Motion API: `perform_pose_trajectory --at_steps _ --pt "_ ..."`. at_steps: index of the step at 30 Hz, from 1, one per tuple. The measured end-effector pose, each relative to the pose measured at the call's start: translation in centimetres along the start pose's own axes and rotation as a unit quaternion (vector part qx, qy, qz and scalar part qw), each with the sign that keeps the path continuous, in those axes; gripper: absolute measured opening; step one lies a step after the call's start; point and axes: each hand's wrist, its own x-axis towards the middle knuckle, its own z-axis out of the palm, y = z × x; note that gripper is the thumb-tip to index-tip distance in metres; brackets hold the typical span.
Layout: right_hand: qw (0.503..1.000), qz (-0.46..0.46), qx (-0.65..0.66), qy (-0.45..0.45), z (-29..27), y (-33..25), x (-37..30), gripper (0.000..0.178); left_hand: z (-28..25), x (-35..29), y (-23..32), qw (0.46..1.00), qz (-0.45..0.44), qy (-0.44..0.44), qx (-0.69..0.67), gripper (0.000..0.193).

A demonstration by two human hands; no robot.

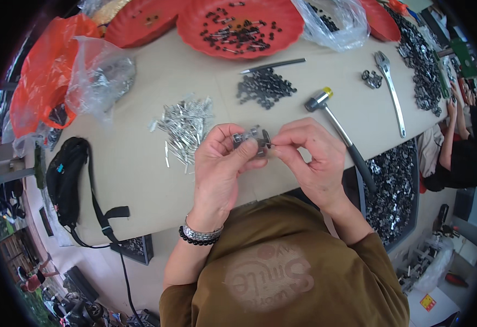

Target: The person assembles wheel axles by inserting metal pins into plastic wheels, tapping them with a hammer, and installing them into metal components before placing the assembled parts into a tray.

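Note:
My left hand [220,164] grips a small grey metal part [244,136] between thumb and fingers, above the table near its front edge. At that part's right side my right hand [316,158] is closed in a pinch. A thin dark edge shows by its fingertips, but what they hold is too small to make out. Beyond my left hand lies a loose heap of slim silvery pins [183,128]. A pile of small dark round pieces [266,88] sits farther off, with a dark pen-like tool [273,66] behind it.
A yellow-tipped hammer [336,117] lies to the right, then an adjustable wrench [392,95]. Red trays [186,30] with small parts stand at the back. A black pouch [69,177] and plastic bags [99,82] are at left. A bin of metal parts [391,191] stands right.

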Motion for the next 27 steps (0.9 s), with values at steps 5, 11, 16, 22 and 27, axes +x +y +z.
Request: perform_pose_trajectory --at_steps 5,11,16,22,27 --pt "0.995 -0.056 -0.083 -0.02 -0.3 1.4 -1.0 0.022 0.4 -1.0 -1.2 0.99 0.024 -0.01 0.136 0.029" --pt "0.993 -0.069 -0.096 -0.014 -0.2 1.6 -1.7 0.025 1.0 -1.6 -1.6 0.972 0.037 -0.004 0.232 0.031" --pt "0.991 -0.076 -0.11 -0.019 -0.2 1.8 -1.8 0.025 1.1 -2.0 -2.0 0.96 0.071 0.002 0.27 0.032" --pt "0.99 -0.081 -0.118 -0.018 -0.3 1.6 -1.7 0.023 1.0 -2.1 -2.4 0.945 0.112 0.012 0.308 0.029" --pt "0.99 -0.074 -0.12 -0.008 -0.1 1.6 -1.7 0.022 0.7 -2.0 -2.7 0.951 0.125 0.002 0.284 0.029"
